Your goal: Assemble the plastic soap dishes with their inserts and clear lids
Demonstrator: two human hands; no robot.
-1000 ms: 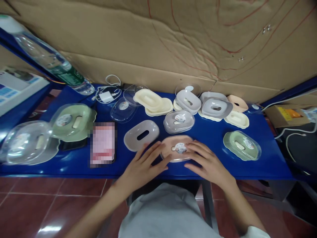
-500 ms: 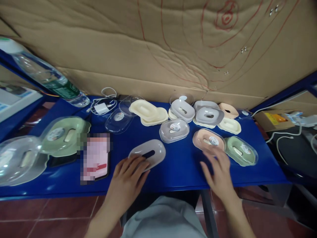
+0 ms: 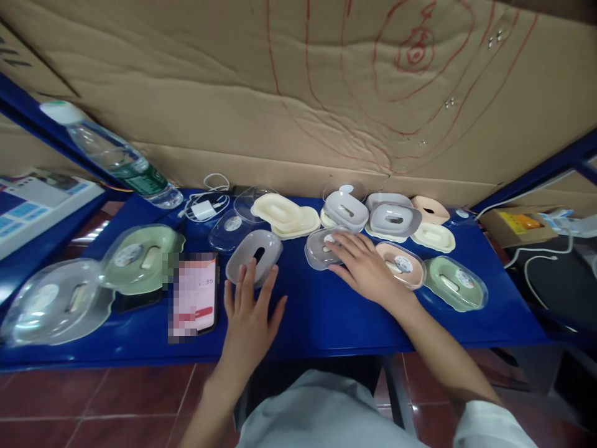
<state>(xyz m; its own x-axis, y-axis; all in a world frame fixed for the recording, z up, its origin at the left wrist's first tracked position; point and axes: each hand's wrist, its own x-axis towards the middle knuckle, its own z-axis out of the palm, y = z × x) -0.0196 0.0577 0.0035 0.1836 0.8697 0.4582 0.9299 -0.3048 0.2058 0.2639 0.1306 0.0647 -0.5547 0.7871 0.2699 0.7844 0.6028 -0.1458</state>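
Note:
A grey oval dish with a dark slot, like a soap dish (image 3: pixel 236 260), lies on the blue table. My left hand (image 3: pixel 249 311) is spread open at its near edge, fingertips touching or just over the rim. My right hand (image 3: pixel 361 264) reaches across to a grey dish under a clear lid (image 3: pixel 317 252). Its fingers are stretched out over the lid and cover its right part; whether they press on it I cannot tell. Beside my right wrist sits a peach lidded dish (image 3: pixel 408 274), partly covered by the forearm. A green lidded dish (image 3: pixel 457 286) lies further right.
Cream dishes (image 3: pixel 277 211) and grey dishes (image 3: pixel 396 218) stand along the cardboard wall (image 3: pixel 209 93). Clear lids (image 3: pixel 228 230) lie near a white charger (image 3: pixel 204 210). At left are a phone (image 3: pixel 196 292), a green lidded dish (image 3: pixel 140 255) and a leaning water bottle (image 3: pixel 125 162).
The grey dish has moved away from me and left; my left hand has loosened from it. My right hand has moved left from near the peach dish to over the grey lidded dish.

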